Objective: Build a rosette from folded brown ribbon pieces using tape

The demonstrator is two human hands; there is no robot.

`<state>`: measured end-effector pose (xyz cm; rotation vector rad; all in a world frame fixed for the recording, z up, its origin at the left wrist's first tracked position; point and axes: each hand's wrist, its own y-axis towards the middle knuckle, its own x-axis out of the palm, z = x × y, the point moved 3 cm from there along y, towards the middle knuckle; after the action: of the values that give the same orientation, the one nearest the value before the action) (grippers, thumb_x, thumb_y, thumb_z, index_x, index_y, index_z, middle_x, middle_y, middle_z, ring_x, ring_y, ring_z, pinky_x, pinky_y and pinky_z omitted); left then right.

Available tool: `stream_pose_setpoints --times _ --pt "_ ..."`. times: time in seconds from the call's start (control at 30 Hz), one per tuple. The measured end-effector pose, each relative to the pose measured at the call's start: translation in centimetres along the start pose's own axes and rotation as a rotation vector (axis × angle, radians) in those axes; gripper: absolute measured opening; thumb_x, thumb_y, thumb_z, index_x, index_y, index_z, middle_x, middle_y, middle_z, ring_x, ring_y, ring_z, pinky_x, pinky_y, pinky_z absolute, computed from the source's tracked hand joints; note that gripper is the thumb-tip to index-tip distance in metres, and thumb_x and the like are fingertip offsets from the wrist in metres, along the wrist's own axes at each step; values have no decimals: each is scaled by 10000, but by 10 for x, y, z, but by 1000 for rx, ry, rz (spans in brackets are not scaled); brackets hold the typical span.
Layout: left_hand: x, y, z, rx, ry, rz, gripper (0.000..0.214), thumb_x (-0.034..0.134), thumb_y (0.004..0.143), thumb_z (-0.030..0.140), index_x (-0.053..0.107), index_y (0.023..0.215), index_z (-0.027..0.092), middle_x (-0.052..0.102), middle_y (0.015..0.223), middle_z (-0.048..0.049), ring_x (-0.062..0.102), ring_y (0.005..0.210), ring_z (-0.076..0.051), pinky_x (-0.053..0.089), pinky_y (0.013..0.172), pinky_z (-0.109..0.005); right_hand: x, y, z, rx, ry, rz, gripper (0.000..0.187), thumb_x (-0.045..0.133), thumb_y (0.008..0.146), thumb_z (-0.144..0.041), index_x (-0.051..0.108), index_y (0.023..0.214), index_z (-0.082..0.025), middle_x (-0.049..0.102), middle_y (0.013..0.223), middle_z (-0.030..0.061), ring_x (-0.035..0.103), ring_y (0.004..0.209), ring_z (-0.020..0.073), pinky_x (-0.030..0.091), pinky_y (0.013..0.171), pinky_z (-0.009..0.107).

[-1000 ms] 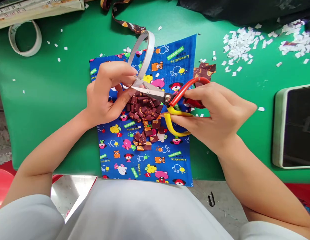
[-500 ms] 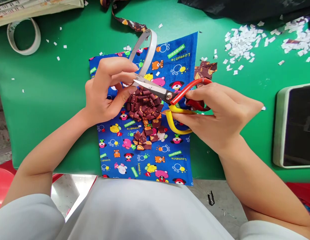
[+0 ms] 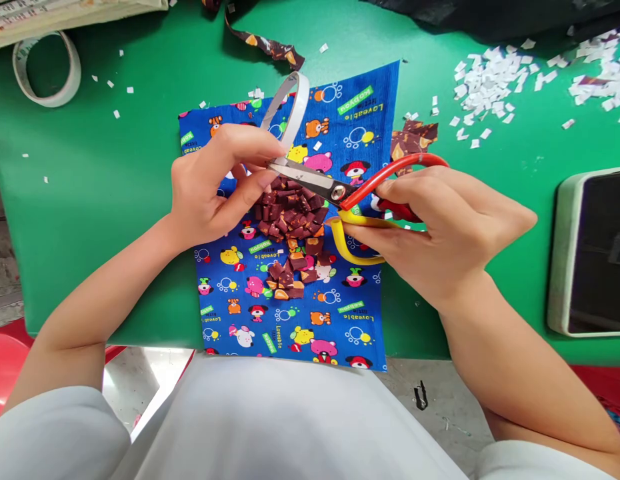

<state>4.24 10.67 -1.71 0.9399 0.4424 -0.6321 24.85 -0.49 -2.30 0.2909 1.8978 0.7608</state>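
Observation:
My left hand (image 3: 217,180) pinches a narrow white strip (image 3: 296,110) that curves up in a loop above its fingertips. Scissors (image 3: 310,176) with one red and one yellow handle are gripped in my right hand (image 3: 440,227). Their blades meet the strip right by my left fingertips and look nearly closed. Under the blades lies a pile of small brown cut pieces (image 3: 293,210), with orange-marked pieces (image 3: 287,280) nearer to me. These rest on a blue cloth (image 3: 295,317) printed with cartoon animals.
White paper bits (image 3: 487,83) lie heaped at the back right of the green table (image 3: 125,200). A white tape ring (image 3: 70,73) is at the back left. Brown patterned scraps (image 3: 415,137) lie beside the cloth, a brown strip (image 3: 270,47) behind it. A white-framed dark device (image 3: 597,250) stands right.
The scissor blades have closed onto the white strip. The strip's loop sits lower and looks smaller, and my right hand has shifted slightly right.

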Motion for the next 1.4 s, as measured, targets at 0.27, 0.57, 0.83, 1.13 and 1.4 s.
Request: stream_pose_setpoints --times 0.27,0.57,0.83,1.13,1.4 --pt "1 3 1 120 40 34 219 525 902 119 551 1117 147 674 975 -1 691 744 -45 580 597 -106 0 -1 0 13 -73 15 241 689 829 -445 576 748 -247 555 573 -34 522 509 133 432 495 286" --pt "-1 2 1 9 75 -25 166 456 955 216 524 1107 211 638 981 63 717 746 -27 567 614 -124 0 1 -3 -30 -109 40 298 667 850 -437 590 655 -225 551 545 -18 503 501 120 375 465 265" --pt "-3 -6 1 -29 106 114 235 458 944 186 499 1166 251 616 975 59 743 794 -74 538 619 -149 -3 2 -4 -144 -130 205 219 733 806 -327 567 747 -197 572 567 -4 484 510 109 347 457 246" --pt "-9 -1 -6 -399 444 106 432 458 928 558 652 952 173 650 1092 -80 560 1134 -245 379 1041 -486 0 -2 1 -67 -168 97 338 642 851 -518 635 689 -222 589 575 8 498 517 117 356 479 271" --pt "-7 0 -9 -152 258 37 595 297 949 655 630 758 201 662 827 -7 610 992 -162 448 913 -382 0 -2 3 -35 -231 -61 437 569 858 -614 656 648 -241 619 595 10 467 486 109 334 477 282"
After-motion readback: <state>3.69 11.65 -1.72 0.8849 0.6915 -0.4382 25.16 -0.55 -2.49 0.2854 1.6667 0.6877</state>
